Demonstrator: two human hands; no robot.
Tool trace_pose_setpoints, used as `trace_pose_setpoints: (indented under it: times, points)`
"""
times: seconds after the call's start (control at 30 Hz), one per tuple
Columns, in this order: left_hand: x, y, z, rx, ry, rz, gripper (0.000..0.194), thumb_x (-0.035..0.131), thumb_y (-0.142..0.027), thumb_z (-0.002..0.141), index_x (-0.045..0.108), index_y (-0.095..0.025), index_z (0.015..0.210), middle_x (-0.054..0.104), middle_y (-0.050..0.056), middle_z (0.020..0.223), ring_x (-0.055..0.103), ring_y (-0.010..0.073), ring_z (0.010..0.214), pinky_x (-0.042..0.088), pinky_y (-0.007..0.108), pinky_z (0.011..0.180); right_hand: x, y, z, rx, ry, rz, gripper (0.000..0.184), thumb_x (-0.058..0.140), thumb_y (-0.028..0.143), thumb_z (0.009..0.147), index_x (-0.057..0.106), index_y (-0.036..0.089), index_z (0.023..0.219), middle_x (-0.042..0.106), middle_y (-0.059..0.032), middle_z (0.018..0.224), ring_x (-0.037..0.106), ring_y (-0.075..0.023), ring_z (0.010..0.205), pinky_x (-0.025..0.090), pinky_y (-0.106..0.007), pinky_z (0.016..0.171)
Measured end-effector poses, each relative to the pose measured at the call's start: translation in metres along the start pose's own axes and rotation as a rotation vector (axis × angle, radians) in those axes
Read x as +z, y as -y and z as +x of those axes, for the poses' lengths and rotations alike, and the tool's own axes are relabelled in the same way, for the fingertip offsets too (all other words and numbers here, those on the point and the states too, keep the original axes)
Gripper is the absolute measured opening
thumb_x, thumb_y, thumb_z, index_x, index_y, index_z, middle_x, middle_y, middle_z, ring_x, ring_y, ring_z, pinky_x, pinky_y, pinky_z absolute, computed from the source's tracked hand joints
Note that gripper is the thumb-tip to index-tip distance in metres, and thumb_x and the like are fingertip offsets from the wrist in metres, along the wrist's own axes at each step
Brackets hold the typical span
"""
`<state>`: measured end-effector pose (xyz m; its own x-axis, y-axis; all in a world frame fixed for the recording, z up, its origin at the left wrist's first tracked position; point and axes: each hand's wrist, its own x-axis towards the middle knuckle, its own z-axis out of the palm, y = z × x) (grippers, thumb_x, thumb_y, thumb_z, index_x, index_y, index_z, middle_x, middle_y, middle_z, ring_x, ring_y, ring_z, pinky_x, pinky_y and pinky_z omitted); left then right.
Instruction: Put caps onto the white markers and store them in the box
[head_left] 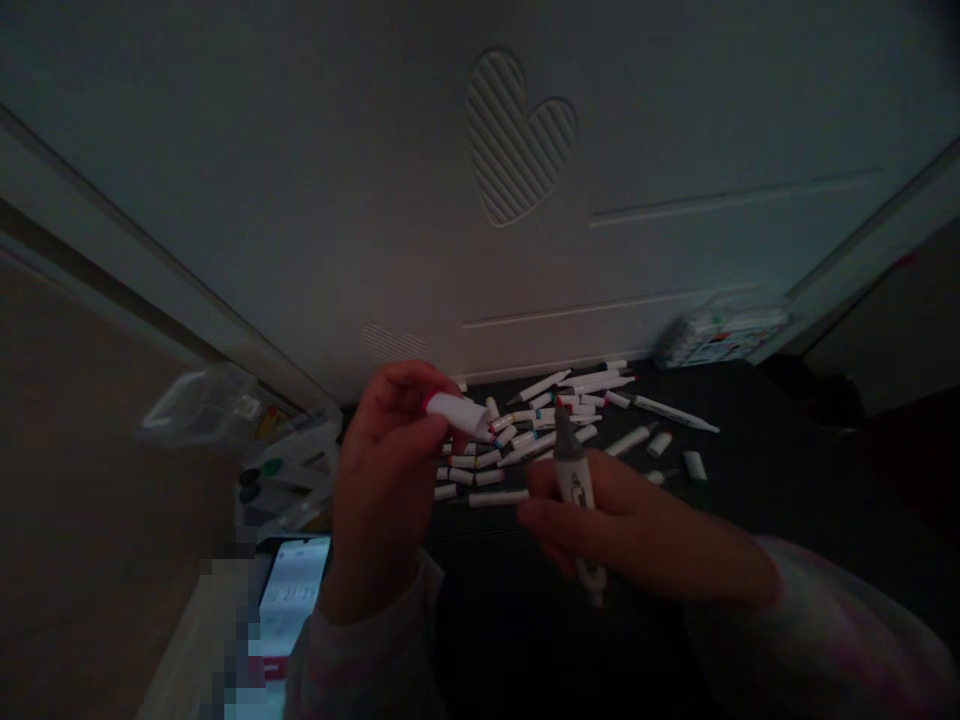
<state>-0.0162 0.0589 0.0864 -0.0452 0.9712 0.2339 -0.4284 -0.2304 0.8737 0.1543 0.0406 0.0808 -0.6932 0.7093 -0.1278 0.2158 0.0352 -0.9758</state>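
Between the thumb and fingers of my left hand [394, 460] is a white marker cap [459, 412] with a pink end. My right hand [600, 520] grips an uncapped marker [574, 485], white with a grey collar, its reddish tip pointing up and away from me. Cap and marker are apart. Behind both hands, many loose white caps [491, 478] and uncapped markers [667, 410] lie scattered on the dark tabletop [780, 470]. Part of that pile is hidden by my hands.
A pale panel with a heart relief [517, 140] rises behind the table. At the back right stands a clear-wrapped pack [724, 335]. To the left are a clear plastic container [202, 410], a transparent bag [292, 470] and a lit phone [292, 600].
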Motion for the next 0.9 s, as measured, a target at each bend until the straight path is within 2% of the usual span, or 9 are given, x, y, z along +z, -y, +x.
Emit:
trace_pose_setpoints:
  times: [0.1,0.27,0.57,0.73,0.9]
  points:
    - [0.003,0.002,0.001,-0.067,0.008,-0.042,0.015,0.060,-0.012,0.060,0.061,-0.019,0.074,0.058,-0.001,0.063,0.050,0.0086,0.053,0.041,0.019,0.049,0.001,0.003,0.000,0.010,0.039,-0.054,0.038,0.043,0.042,0.088,0.045,0.018,0.059,0.047,0.0037,0.051,0.044,-0.0071,0.047,0.034,-0.018,0.043]
    - [0.006,0.004,0.002,-0.127,0.000,-0.060,0.020,0.058,-0.011,0.057,0.056,-0.018,0.075,0.057,-0.002,0.065,0.049,0.0087,0.053,0.039,0.020,0.049,0.002,0.005,0.000,0.019,0.088,-0.076,0.031,0.048,0.038,0.086,0.042,0.019,0.062,0.039,0.0066,0.050,0.038,-0.0060,0.046,0.029,-0.017,0.041]
    - [0.004,0.005,0.003,-0.126,0.085,-0.025,0.018,0.056,-0.012,0.056,0.057,-0.018,0.073,0.058,-0.002,0.060,0.049,0.0096,0.051,0.038,0.021,0.048,0.002,0.007,0.003,0.023,0.160,-0.086,0.028,0.050,0.035,0.085,0.042,0.018,0.064,0.041,0.0070,0.055,0.036,-0.0045,0.048,0.030,-0.015,0.044]
    - [0.003,0.000,-0.002,-0.126,0.117,0.052,0.022,0.055,-0.007,0.056,0.060,-0.018,0.074,0.059,-0.002,0.067,0.051,0.0100,0.058,0.040,0.021,0.052,0.002,0.007,0.003,0.029,0.173,-0.097,0.028,0.050,0.035,0.084,0.042,0.018,0.064,0.041,0.0070,0.055,0.037,-0.0048,0.048,0.029,-0.016,0.044]
    - [0.000,-0.005,-0.009,-0.100,0.143,0.133,0.025,0.054,-0.006,0.062,0.060,-0.020,0.082,0.058,-0.002,0.074,0.051,0.0105,0.066,0.040,0.021,0.058,0.002,0.006,0.003,0.069,0.188,-0.105,0.027,0.050,0.036,0.084,0.044,0.018,0.065,0.043,0.0063,0.055,0.040,-0.0059,0.049,0.031,-0.017,0.045]
